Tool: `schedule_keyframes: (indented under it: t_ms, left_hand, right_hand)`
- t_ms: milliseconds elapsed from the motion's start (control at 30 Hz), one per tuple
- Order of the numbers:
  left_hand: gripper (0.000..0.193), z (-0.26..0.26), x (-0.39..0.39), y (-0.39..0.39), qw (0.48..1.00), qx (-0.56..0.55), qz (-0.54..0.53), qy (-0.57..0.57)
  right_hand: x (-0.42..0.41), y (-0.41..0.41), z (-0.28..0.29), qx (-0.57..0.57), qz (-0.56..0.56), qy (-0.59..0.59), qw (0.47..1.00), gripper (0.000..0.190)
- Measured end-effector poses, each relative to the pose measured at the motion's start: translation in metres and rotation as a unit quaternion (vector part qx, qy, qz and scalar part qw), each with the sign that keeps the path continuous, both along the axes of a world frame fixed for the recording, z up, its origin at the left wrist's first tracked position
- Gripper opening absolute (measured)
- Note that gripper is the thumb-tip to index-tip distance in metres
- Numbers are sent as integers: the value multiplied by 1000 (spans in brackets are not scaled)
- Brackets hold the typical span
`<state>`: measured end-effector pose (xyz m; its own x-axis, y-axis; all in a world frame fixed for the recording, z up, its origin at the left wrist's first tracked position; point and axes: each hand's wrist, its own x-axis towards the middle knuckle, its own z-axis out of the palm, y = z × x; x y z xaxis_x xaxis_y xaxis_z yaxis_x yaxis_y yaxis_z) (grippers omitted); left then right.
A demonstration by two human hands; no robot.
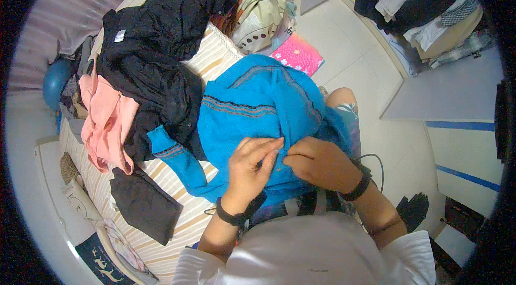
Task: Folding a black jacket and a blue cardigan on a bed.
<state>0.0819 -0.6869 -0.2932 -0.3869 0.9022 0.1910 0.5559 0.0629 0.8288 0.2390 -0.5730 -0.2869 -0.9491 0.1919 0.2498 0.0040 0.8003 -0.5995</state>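
Note:
A blue knitted sweater (250,95) with dark and grey-brown stripes lies spread over my lap and the bed edge. One sleeve reaches left, its striped cuff on a black garment. Over the sweater's near part, my left hand (254,164) has its thumb and fingertips brought close together at the knit. Just right of it, my right hand (318,160) is bent with curled fingers against the same sweater. The fingertips of both hands nearly meet. Whether either one pinches the fabric cannot be made out.
On the striped bedspread (193,220) are a large black garment (157,43), a pink strappy top (107,120) and a folded dark garment (143,204). A pink floral cloth (298,54) and heaped bedding (262,15) lie ahead. Clothes hang (435,7) in an open wardrobe at right.

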Motion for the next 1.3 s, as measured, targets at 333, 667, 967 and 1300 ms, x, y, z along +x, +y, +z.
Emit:
schedule_keyframes:
  t_ms: [333, 667, 967, 1300]
  left_hand:
    - [11, -5, 5, -2, 998, 45, -22, -28]
    - [10, -2, 5, -4, 998, 30, -62, -2]
    - [10, -15, 6, -3, 998, 7, -53, -27]
    - [13, -12, 9, -4, 975, -109, -62, -181]
  right_hand:
    - [6, -9, 5, -76, -23, -34, 996, 21]
    - [6, -6, -1, -195, -135, -6, 972, 17]
    - [2, -8, -6, -194, -157, -18, 968, 15]
    - [3, -9, -10, -224, -190, -63, 954, 15]
